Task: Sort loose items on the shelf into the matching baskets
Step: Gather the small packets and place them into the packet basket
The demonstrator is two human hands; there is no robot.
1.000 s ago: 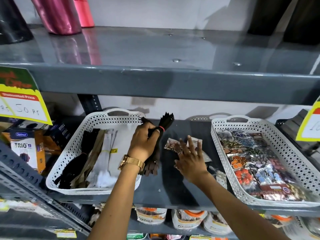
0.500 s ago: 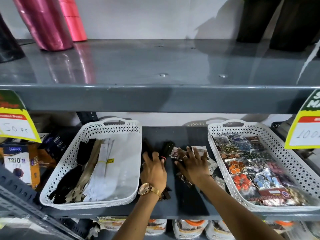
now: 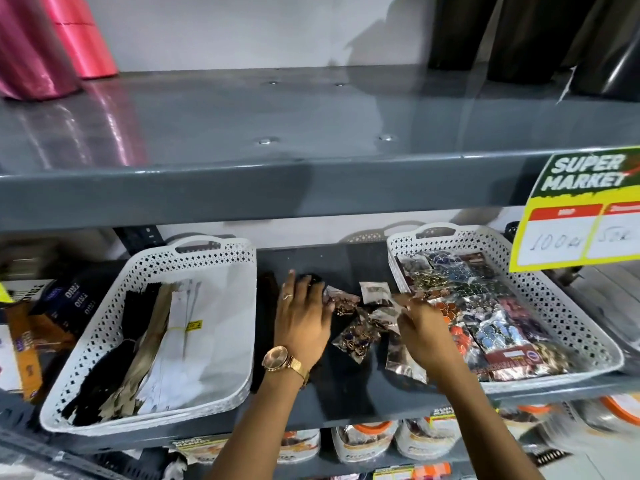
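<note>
L wrist: watch on it, nearest thing to me; forearm runs up from btm centre.
L hand: flat, palm down on the shelf betw the two baskets; fingers spread, fingertips on a dark bundle at the far end of the gap. Not gripping anything that I can see.
R hand: loosely open, fingers half curled, over the loose packets; blurred, so can't tell if a packet is pinched under it.
Loose packets: small clear bags w/ dark/gold bits, scattered on bare shelf betw my hands, some overlapping. One more sits further back, a silvery one nearer me beside R hand.
Key relation: packets lie just R of L hand, just L of R hand; R hand is nearer them and nearer the matching basket. Pile runs roughly near-to-far along the gap.
R basket: white, perforated, full of similar shiny packets; touching distance R of the pile. My guess: packets go here, short sweep to the R.
L basket: white, holds long dark, tan and white strips lying lengthwise; R half bare. Dark bundle prob belongs here, judging by look.
Far: upper shelf, pink rolls at L, price sign at R.
</note>
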